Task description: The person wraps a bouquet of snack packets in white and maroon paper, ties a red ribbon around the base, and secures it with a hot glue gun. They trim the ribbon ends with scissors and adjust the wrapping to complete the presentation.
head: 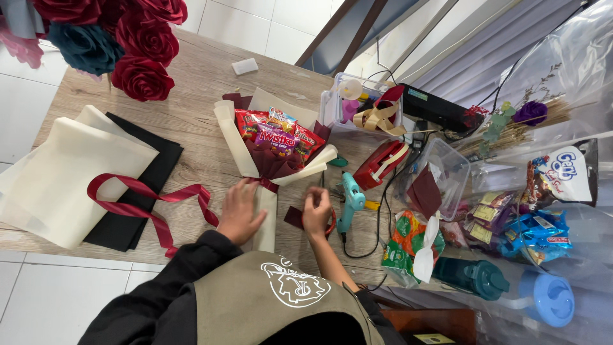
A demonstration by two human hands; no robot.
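A snack bouquet (276, 142) lies on the wooden table (198, 83), its colourful packets wrapped in cream and maroon paper. My left hand (240, 211) presses flat on the cream handle of the bouquet. Just to its right, my right hand (317, 209) is closed around red-handled scissors (331, 223) above a small maroon paper piece (294, 218). A dark red ribbon (148, 199) curls to the left of my left hand.
Cream sheets (57, 172) and black sheets (150, 172) lie at left. Red and dark blue paper roses (121, 38) sit top left. A teal glue gun (350, 199), red tape dispenser (382, 163), clear bins (357, 105), snack packs (504, 223) and bottles (511, 284) crowd the right.
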